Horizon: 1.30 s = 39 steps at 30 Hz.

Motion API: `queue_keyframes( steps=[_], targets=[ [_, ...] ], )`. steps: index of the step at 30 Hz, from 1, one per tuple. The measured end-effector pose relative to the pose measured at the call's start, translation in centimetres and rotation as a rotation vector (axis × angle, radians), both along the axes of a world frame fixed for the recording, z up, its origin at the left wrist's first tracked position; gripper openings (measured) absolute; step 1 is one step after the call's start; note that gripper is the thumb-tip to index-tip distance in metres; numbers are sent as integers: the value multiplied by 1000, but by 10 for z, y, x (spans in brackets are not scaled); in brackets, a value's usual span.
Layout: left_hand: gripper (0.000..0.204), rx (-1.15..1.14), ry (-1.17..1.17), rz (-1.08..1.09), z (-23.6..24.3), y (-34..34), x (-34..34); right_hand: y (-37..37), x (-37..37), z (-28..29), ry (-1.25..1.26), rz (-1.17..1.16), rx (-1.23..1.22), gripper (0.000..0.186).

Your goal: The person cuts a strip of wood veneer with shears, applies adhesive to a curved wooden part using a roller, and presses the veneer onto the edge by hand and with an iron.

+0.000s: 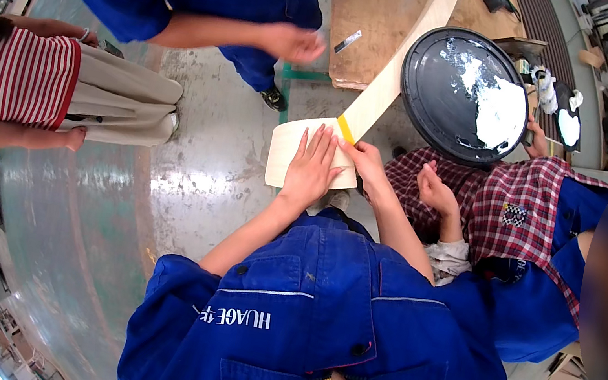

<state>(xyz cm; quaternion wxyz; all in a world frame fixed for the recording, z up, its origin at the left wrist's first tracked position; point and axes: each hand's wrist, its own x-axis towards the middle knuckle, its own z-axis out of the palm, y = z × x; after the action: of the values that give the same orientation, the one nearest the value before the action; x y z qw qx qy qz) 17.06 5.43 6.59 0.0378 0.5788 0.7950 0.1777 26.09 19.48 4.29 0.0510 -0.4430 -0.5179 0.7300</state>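
Your left hand (pixel 311 166): palm down, fingers straight, thumb apart, resting flat on smooth, pale curved wooden piece (pixel 283 151), grasping nothing. Your right hand (pixel 366 164): fingers bent at piece's edge, tips beside yellow tape strip (pixel 345 129); undersides hidden, so can't tell if they pinch. Piece lies ahead of your chest: flared, squarish end under palm, narrower neck sweeping up past plywood tabletop (pixel 384 12). Round black lid (pixel 437 76), smeared with white paste, overlaps neck's right side; far end cut off at upper edge.

Left of hands (pixel 312 163): open floor (pixel 205 162) | right: black lid (pixel 433 103), co-worker's hand (pixel 439 189) obstruct
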Motion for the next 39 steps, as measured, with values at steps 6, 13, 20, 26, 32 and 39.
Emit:
queue_keyframes(
  steps=[6,13,20,26,32,39],
  targets=[
    [71,26,-18,-7,-1,1,4,1,20,3,-72,141,62,30],
    [75,27,-9,-29,-3,-2,8,-4,22,-5,40,93,110,21],
    [73,29,12,-20,-9,-3,12,-6,24,-17,123,54,85,19],
    [72,35,8,-14,-6,-5,15,-7,26,-18,144,51,58,19],
    [72,8,-3,-4,-6,-5,16,-8,26,-23,167,36,56,19],
    [77,-26,-4,14,-10,-2,18,-6,26,-24,129,63,126,19]
  ],
)
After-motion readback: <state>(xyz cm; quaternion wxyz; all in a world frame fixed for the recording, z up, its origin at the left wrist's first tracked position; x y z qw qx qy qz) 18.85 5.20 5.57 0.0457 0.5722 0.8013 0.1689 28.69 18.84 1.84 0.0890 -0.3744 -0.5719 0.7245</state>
